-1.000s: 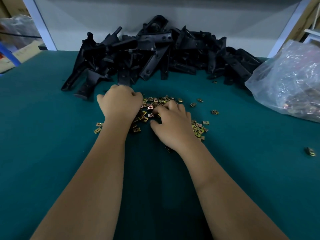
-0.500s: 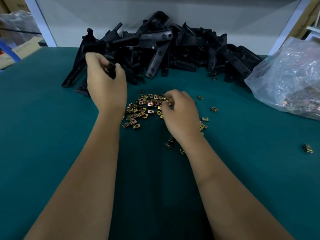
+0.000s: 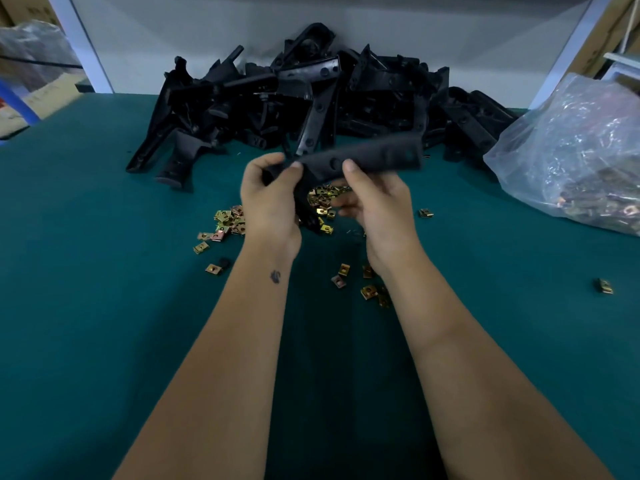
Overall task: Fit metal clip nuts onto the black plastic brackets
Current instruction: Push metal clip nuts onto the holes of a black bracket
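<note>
A black plastic bracket (image 3: 377, 156) is held in the air above the table, its long arm pointing right and blurred. My left hand (image 3: 268, 199) grips its left end, thumb on top. My right hand (image 3: 377, 202) holds the bracket near its middle, thumb pressed on the front face; whether it also holds a clip nut is hidden. Under the hands lies a scatter of several brass-coloured clip nuts (image 3: 227, 221) on the green table (image 3: 104, 306). A heap of black brackets (image 3: 311, 98) is piled at the back.
A clear plastic bag (image 3: 575, 154) with more clip nuts sits at the right. One stray nut (image 3: 604, 286) lies far right. Behind the heap stands a grey wall; cardboard boxes (image 3: 38, 95) are at the far left.
My left hand has pulled a bracket out of the heap and brought it to the middle. My right hand has left the clip nuts and risen to take hold of the bracket.
</note>
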`<state>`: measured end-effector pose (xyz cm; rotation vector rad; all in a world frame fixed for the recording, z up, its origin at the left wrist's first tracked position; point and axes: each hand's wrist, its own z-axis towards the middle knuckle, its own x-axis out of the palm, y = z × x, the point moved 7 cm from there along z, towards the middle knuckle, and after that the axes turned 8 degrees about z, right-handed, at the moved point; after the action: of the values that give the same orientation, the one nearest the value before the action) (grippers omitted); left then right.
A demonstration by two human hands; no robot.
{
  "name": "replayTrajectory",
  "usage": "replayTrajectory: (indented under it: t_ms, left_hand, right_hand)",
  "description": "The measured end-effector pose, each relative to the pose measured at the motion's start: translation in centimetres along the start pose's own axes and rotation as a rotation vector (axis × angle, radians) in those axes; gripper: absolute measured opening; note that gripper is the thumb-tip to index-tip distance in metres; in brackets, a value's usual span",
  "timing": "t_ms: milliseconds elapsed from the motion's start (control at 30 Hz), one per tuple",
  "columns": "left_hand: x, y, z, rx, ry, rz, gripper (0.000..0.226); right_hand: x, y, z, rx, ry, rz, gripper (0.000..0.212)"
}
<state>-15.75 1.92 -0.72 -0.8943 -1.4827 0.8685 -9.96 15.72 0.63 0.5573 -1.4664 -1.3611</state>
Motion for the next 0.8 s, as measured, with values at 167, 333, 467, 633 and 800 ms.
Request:
replayTrajectory:
  t_ms: [167,333,467,633,800]
  left_hand:
    - [0.4,0.3,-0.3,-0.057,0.171,0.089,0.014]
    - [1.0,0.2,-0.7,-0.119,0.459,0.238,0.029]
    - [1.8,0.2,-1.2,-0.077,0.565,0.349,0.022]
    - [-0.5,0.8,0.7,-0.174,0.243,-0.083,0.011]
    - [-0.3,0.6,0.4,-0.186,0.199,-0.411,0.005]
  right_hand:
    - [-1.6,0.0,0.1,-0.012,-0.149,0.05,0.007]
    - [-2.3,0.2,0.2,-0.016,-0.191,0.125,0.005]
    - [-1.9,1.2,0.3,-0.104,-0.158,0.177,0.023]
    - [-3.0,1.8,0.0,-0.164,-0.249,-0.222,0.021]
    - [0.0,0.9,-0.5,-0.27,0.032,-0.829,0.021]
